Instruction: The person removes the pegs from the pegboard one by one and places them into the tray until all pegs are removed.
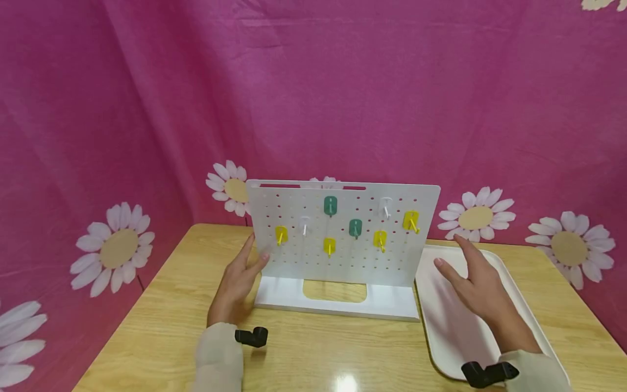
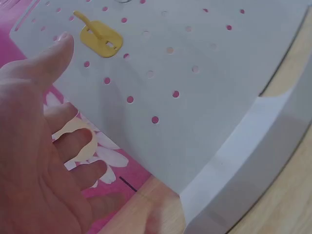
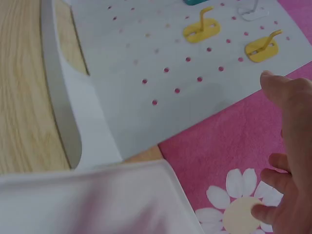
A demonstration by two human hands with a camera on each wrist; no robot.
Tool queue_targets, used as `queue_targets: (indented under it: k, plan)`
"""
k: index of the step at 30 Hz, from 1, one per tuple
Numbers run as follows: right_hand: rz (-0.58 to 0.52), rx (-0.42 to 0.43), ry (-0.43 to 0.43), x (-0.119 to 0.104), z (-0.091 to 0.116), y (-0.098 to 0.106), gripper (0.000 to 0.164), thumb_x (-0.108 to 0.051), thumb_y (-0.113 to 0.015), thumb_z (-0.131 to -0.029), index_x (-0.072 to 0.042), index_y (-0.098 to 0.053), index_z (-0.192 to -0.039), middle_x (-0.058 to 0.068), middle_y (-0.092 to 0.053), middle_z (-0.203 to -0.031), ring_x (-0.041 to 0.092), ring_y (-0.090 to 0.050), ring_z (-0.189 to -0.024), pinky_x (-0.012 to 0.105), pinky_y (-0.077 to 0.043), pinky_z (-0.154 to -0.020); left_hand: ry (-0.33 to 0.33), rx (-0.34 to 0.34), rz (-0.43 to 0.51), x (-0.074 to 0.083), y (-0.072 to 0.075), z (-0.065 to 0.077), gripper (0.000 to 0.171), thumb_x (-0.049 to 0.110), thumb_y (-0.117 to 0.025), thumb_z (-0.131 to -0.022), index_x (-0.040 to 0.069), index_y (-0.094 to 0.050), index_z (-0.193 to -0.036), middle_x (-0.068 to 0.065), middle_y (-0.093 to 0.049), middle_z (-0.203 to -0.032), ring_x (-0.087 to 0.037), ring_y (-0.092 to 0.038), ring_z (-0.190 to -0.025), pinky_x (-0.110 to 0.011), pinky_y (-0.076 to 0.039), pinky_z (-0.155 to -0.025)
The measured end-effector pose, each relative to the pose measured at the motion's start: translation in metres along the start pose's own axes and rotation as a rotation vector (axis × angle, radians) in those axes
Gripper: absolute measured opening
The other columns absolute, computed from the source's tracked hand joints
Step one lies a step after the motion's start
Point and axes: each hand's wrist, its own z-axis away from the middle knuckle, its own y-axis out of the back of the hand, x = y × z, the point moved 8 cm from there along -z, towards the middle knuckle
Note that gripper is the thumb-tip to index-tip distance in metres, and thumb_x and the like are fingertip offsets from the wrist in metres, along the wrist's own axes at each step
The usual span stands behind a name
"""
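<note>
One white perforated pegboard [image 1: 342, 231] stands at the centre of the frame

Eight small hooks sit on its face: four flat-backed yellow hooks [image 1: 380, 240], two dark green hooks [image 1: 355, 228] and two clear or whitish hooks [image 1: 385, 208]. Its white base [image 1: 289, 294], with a rounded cut-out, rests on a pale wood-grain tabletop [image 1: 303, 354].

Left of centre, the left hand [image 1: 237, 280] is spread with relaxed fingers and grips nothing. Its thumb lies before the board's left edge, its other fingers beside or behind that edge; whether skin meets board I cannot tell.

Right of centre, the right hand [image 1: 482, 294] is likewise spread and unburdened, thumb apart from the index finger, above a white rectangular tray [image 1: 441, 316] with rounded corners. It is apart from the board, whose right end is near the tray.

Across the upper frame hangs a magenta curtain [image 1: 338, 98] printed with white daisies [image 1: 476, 218].
</note>
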Motion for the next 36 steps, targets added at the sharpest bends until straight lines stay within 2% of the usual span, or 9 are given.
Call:
queue_targets:
  k: [4,7,9,11,15,18,23,29,36]
  plan:
    - [-0.098,0.049,-0.031,-0.009,-0.001,0.006,0.070,-0.033,-0.061,-0.101,0.001,-0.030,-0.154,0.030,-0.041,-0.147,0.049,-0.042,-0.129,0.063,-0.041,-0.095,-0.038,0.003,0.120,0.001,-0.003,-0.004,0.078,0.053,-0.057,-0.098,0.027,-0.020,-0.161,-0.003,-0.025,-0.163,-0.028,-0.025,-0.146,-0.053,-0.025,-0.112]
    - [-0.155,0.102,-0.032,-0.016,-0.003,0.011,0.065,-0.030,-0.063,-0.100,-0.002,-0.037,-0.153,0.024,-0.050,-0.143,0.042,-0.050,-0.125,0.033,-0.049,-0.095,-0.050,0.011,0.190,0.001,-0.004,-0.006,0.076,0.049,-0.062,-0.097,0.026,-0.026,-0.160,-0.004,-0.035,-0.158,-0.026,-0.034,-0.142,-0.047,-0.034,-0.109]
    - [-0.180,0.130,-0.031,-0.021,-0.004,0.014,0.061,-0.028,-0.064,-0.100,-0.005,-0.040,-0.152,0.020,-0.055,-0.139,0.039,-0.053,-0.121,0.015,-0.045,-0.088,-0.038,0.027,0.210,0.001,-0.004,-0.008,0.078,0.050,-0.065,-0.095,0.026,-0.029,-0.159,-0.004,-0.039,-0.156,-0.026,-0.039,-0.139,-0.046,-0.038,-0.106]
    - [-0.197,0.140,-0.028,-0.026,-0.007,0.015,0.059,-0.029,-0.063,-0.100,-0.007,-0.042,-0.151,0.019,-0.058,-0.135,0.036,-0.055,-0.119,0.005,-0.037,-0.081,-0.025,0.051,0.218,0.000,-0.003,-0.009,0.077,0.049,-0.067,-0.094,0.024,-0.033,-0.158,-0.005,-0.043,-0.154,-0.028,-0.043,-0.137,-0.045,-0.041,-0.103]
    - [-0.222,0.134,-0.024,-0.037,-0.011,0.016,0.057,-0.031,-0.062,-0.101,-0.011,-0.044,-0.151,0.019,-0.061,-0.131,0.033,-0.057,-0.117,0.007,-0.038,-0.081,0.024,0.084,0.249,-0.003,-0.002,-0.011,0.069,0.046,-0.069,-0.094,0.024,-0.042,-0.153,-0.005,-0.050,-0.148,-0.028,-0.049,-0.132,-0.046,-0.045,-0.100]
    - [-0.244,0.132,-0.003,-0.045,-0.014,0.015,0.053,-0.029,-0.063,-0.101,-0.010,-0.048,-0.148,0.019,-0.063,-0.127,0.017,-0.059,-0.112,0.008,-0.040,-0.082,0.047,0.110,0.259,-0.006,-0.003,-0.011,0.061,0.042,-0.069,-0.095,0.022,-0.050,-0.149,-0.004,-0.057,-0.141,-0.026,-0.053,-0.128,-0.047,-0.045,-0.099]
    - [-0.270,0.139,0.056,-0.055,-0.020,0.013,0.047,-0.022,-0.065,-0.100,-0.007,-0.054,-0.143,0.019,-0.065,-0.123,-0.009,-0.052,-0.102,0.008,-0.042,-0.082,0.064,0.148,0.239,-0.012,-0.003,-0.012,0.059,0.045,-0.068,-0.095,0.019,-0.055,-0.146,-0.006,-0.060,-0.137,-0.028,-0.054,-0.127,-0.049,-0.046,-0.099]
    - [-0.310,0.138,0.091,-0.065,-0.026,0.008,0.043,-0.017,-0.067,-0.098,-0.003,-0.058,-0.138,0.017,-0.068,-0.116,-0.004,-0.057,-0.099,0.010,-0.044,-0.082,0.127,0.182,0.205,-0.018,-0.001,-0.012,0.062,0.055,-0.064,-0.094,0.021,-0.056,-0.145,-0.008,-0.060,-0.137,-0.031,-0.054,-0.126,-0.051,-0.046,-0.098]
    - [-0.292,0.157,0.078,-0.069,-0.031,0.004,0.029,-0.013,-0.070,-0.096,0.000,-0.069,-0.122,0.015,-0.071,-0.103,0.002,-0.061,-0.087,0.013,-0.048,-0.074,0.128,0.202,0.221,-0.019,-0.004,-0.016,0.059,0.051,-0.064,-0.095,0.015,-0.059,-0.142,-0.012,-0.063,-0.132,-0.031,-0.057,-0.122,-0.051,-0.046,-0.097]
